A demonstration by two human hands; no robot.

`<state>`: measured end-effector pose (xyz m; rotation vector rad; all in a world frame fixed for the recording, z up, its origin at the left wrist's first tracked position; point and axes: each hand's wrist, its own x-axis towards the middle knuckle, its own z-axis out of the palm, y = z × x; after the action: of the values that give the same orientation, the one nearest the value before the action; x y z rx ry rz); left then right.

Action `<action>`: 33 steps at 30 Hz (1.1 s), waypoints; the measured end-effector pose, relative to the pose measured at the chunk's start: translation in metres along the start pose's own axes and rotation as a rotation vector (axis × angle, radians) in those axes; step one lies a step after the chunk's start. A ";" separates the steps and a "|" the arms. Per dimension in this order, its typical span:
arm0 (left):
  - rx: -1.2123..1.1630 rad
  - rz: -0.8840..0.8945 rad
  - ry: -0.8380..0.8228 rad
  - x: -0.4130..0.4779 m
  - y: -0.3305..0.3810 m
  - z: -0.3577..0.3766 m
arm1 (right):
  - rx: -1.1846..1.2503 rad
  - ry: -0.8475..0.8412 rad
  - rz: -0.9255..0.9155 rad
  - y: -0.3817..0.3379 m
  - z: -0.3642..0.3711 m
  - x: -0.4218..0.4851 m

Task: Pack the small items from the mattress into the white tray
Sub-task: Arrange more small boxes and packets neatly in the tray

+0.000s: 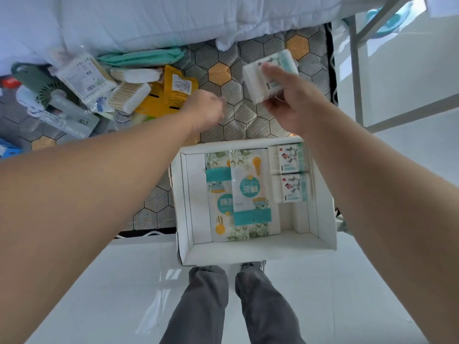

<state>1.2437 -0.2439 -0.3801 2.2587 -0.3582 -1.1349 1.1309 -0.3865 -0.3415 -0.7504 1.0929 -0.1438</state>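
Motion blur over left hand [206,109]; finger pose unreadable. Smeared box [269,73] gripped in right hand [295,105]: label illegible, lower corner hidden behind fingers. Left frame edge cuts off blue item [7,150].

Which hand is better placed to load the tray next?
Right. The right hand holds a swab pack just beyond the white tray, near two matching packs inside it. The left hand is empty, by the pile.
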 end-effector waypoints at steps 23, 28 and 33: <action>-0.533 -0.148 -0.240 -0.153 -0.026 0.093 | -0.857 0.184 -0.075 0.079 -0.118 -0.138; -0.455 -0.297 -0.318 -0.153 -0.048 0.116 | -1.009 0.528 -0.403 0.077 -0.134 -0.140; -0.460 -0.359 -0.322 -0.149 -0.048 0.137 | -0.995 0.352 -0.186 0.073 -0.149 -0.118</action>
<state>1.0434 -0.1872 -0.3778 1.7736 0.1856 -1.5844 0.9309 -0.3493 -0.3344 -1.7678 1.4252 0.1376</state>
